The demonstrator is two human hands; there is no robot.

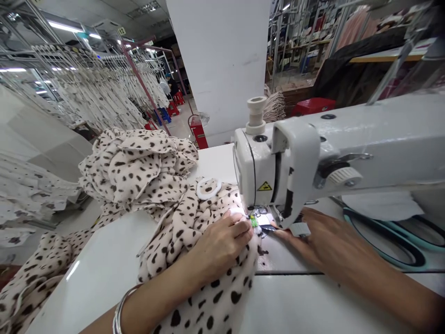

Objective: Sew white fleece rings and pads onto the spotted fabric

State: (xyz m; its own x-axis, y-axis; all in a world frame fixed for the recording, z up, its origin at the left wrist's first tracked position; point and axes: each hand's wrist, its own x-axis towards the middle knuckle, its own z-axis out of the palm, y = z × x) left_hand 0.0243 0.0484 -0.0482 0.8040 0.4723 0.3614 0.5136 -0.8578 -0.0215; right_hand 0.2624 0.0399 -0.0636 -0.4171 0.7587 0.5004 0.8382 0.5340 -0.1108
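My left hand (pixel 222 241) lies on cream fleece with dark spots (pixel 194 222), its fingers curled and pressing the cloth toward the needle area (pixel 257 215) of a white sewing machine (pixel 313 157). My right hand (pixel 320 241) lies flat on the machine bed, right of the needle. Its fingertips are tucked under the machine head near the presser foot and are partly hidden. A small green tag (pixel 254 221) shows at the needle.
A heap of the same spotted fleece (pixel 135 167) fills the table's left side and hangs over its edge. Teal-handled scissors (pixel 389 236) lie at right on the white table (pixel 104 269). Garment racks (pixel 104 88) stand far left, a white pillar (pixel 219 65) behind.
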